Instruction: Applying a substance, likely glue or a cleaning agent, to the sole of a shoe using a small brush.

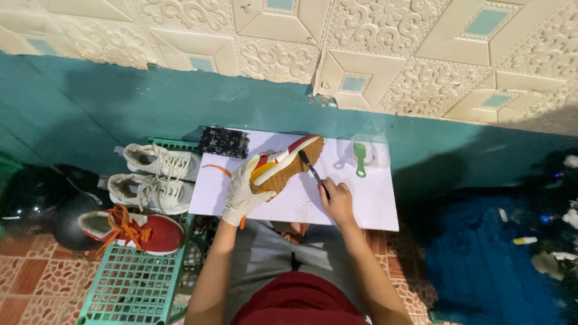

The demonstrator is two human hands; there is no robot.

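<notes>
— On the white tabletop (367, 207), what is gripped by the gloved left hand (242, 194)?
— A red and yellow shoe (286, 164) is clamped there, tilted sole-up so the tread is exposed.
— And the right hand (338, 201)?
— It is closed around a dark brush (313, 171), whose bristles are pressed to the sole.

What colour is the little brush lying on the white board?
Green, seen in the head view.

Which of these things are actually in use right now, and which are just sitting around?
In use: gloved left hand holding the red and yellow shoe; right hand with the dark brush; white board.
Lying about: green brush, two white sneakers, red sneaker, green crate, patterned pouch.
</notes>
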